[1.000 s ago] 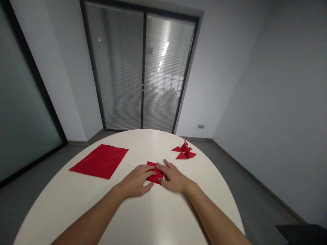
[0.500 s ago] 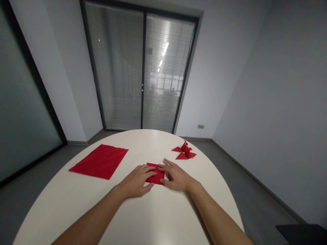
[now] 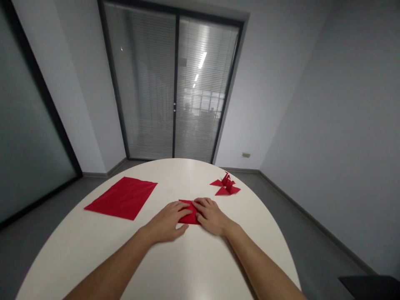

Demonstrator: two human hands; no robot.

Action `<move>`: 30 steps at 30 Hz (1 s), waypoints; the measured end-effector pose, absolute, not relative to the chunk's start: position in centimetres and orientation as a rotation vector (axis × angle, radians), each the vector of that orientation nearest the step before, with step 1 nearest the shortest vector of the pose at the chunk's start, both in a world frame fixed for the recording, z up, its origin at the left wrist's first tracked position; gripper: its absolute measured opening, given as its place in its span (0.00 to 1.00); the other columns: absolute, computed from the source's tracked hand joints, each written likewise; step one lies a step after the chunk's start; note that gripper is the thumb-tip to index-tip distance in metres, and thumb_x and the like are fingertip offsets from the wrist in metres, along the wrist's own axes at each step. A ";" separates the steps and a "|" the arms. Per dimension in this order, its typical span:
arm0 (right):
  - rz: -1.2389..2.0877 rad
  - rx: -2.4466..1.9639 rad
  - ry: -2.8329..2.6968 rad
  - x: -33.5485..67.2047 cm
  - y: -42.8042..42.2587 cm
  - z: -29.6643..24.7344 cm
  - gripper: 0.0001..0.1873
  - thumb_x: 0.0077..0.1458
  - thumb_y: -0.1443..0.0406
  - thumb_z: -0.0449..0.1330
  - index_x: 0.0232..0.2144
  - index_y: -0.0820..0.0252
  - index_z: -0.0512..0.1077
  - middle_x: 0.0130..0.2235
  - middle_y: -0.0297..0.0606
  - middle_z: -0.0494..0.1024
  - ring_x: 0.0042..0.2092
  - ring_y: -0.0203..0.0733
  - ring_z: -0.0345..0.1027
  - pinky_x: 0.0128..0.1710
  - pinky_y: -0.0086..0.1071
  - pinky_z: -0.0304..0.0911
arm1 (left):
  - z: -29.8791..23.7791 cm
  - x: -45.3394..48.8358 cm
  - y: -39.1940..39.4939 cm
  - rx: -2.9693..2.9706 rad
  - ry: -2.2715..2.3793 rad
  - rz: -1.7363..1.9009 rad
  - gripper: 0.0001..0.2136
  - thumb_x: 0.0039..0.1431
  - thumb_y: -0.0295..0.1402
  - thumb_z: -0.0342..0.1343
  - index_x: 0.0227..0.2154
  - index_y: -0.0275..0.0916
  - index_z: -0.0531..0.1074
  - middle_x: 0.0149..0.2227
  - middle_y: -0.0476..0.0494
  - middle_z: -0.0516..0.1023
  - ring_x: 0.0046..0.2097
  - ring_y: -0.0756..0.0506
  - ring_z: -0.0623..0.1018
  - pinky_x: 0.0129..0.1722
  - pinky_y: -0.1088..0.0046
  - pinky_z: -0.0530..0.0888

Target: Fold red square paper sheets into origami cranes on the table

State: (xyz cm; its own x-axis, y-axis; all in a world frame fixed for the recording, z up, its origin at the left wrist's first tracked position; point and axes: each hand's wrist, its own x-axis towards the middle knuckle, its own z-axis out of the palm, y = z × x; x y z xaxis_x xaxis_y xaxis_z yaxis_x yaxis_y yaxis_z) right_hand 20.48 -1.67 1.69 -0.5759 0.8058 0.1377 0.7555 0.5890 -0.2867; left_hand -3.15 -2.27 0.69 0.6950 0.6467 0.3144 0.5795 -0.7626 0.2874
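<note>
A small folded red paper [image 3: 189, 216] lies on the white round table [image 3: 187, 266], between my hands. My left hand [image 3: 167, 221] rests flat on its left part, fingers stretched out and thumb on the table just below it. My right hand [image 3: 211, 214] covers its right part, with its fingers bent and held close together and their tips pressing on the paper's upper edge. Most of the paper is hidden under the two hands.
A large flat red paper sheet [image 3: 122, 196] lies to the left on the table. A finished red origami crane [image 3: 226, 185] stands at the far right. Behind the table are glass doors with blinds [image 3: 173, 83]; grey walls stand on both sides.
My right hand's fingers have drawn in from stretched out to bent, and the hand has slid slightly left over the paper. My left hand has barely moved.
</note>
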 end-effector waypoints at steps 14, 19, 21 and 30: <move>0.114 -1.001 -2.618 21.0 -1.6 2.4 0.19 0.62 0.64 0.57 0.53 0.62 0.75 0.55 0.49 0.75 0.56 0.51 0.64 0.58 0.43 0.59 | 0.5 -3.5 -2.4 2.720 1.034 0.557 0.24 0.63 0.36 0.55 0.62 0.46 0.66 0.64 0.41 0.68 0.64 0.37 0.66 0.65 0.51 0.62; 0.111 -0.908 -2.619 20.8 -1.5 2.9 0.08 0.60 0.67 0.59 0.37 0.61 0.80 0.44 0.44 0.81 0.48 0.47 0.69 0.52 0.39 0.63 | 0.5 -3.6 -2.4 2.722 1.058 0.553 0.22 0.62 0.36 0.55 0.59 0.45 0.69 0.63 0.41 0.70 0.63 0.36 0.67 0.65 0.51 0.62; 0.119 -0.903 -2.615 20.6 -1.5 3.0 0.08 0.60 0.66 0.59 0.35 0.60 0.79 0.40 0.42 0.82 0.45 0.46 0.71 0.50 0.38 0.63 | 0.7 -3.6 -2.4 2.706 1.056 0.564 0.23 0.61 0.36 0.56 0.59 0.43 0.68 0.61 0.41 0.72 0.62 0.36 0.68 0.64 0.52 0.63; 0.122 -0.915 -2.596 21.0 -1.6 3.2 0.10 0.63 0.63 0.59 0.39 0.60 0.80 0.39 0.42 0.82 0.45 0.46 0.71 0.49 0.37 0.62 | 2.0 -4.5 -2.7 2.621 1.000 0.601 0.23 0.57 0.37 0.60 0.56 0.40 0.70 0.53 0.38 0.75 0.57 0.37 0.70 0.58 0.59 0.68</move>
State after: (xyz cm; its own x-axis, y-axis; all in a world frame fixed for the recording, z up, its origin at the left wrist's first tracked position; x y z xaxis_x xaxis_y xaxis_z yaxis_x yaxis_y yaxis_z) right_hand 21.01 -1.61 3.20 -0.7135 0.6197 0.3269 0.5864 0.7836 -0.2054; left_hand -4.51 -2.66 2.00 0.6754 0.6813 0.2821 0.5685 -0.7248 0.3893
